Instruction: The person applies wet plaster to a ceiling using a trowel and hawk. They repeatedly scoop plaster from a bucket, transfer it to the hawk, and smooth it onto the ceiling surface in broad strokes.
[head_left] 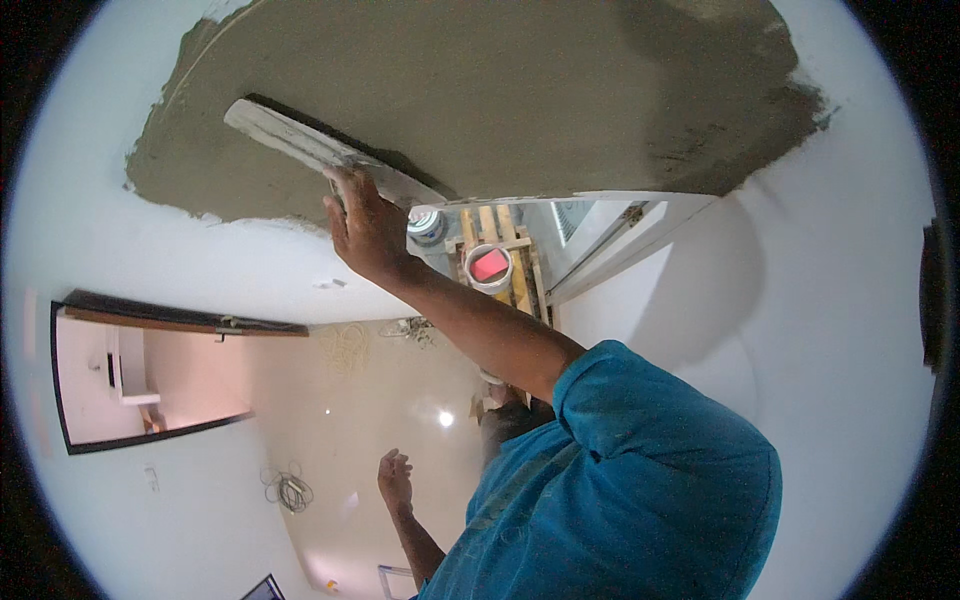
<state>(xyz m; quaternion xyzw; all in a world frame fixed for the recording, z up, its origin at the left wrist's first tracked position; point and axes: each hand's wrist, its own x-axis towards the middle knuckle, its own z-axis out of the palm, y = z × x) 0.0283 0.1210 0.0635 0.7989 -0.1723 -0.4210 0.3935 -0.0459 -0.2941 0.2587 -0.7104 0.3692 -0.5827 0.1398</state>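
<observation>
My right hand (365, 225) is closed round the handle of a long plastering trowel (285, 138). The trowel's pale, smeared blade lies against wet grey-brown plaster (500, 100) spread over a white surface at the top of the view. A dark gap shows along the blade's upper edge. Plaster stops in a ragged edge on the left and right, and at a straight lower edge above an opening. Down at the lower left, my left hand (396, 482) hangs in the air with its fingers loosely bent and apart, holding nothing.
Wooden slats (520, 285) below carry a white bucket (489, 284) with a pinkish-red block (489, 265) in it. A tin (427, 228) stands beside them. Coiled cable (288, 490) lies on the beige floor (370, 420). A doorway (150, 390) opens at the left.
</observation>
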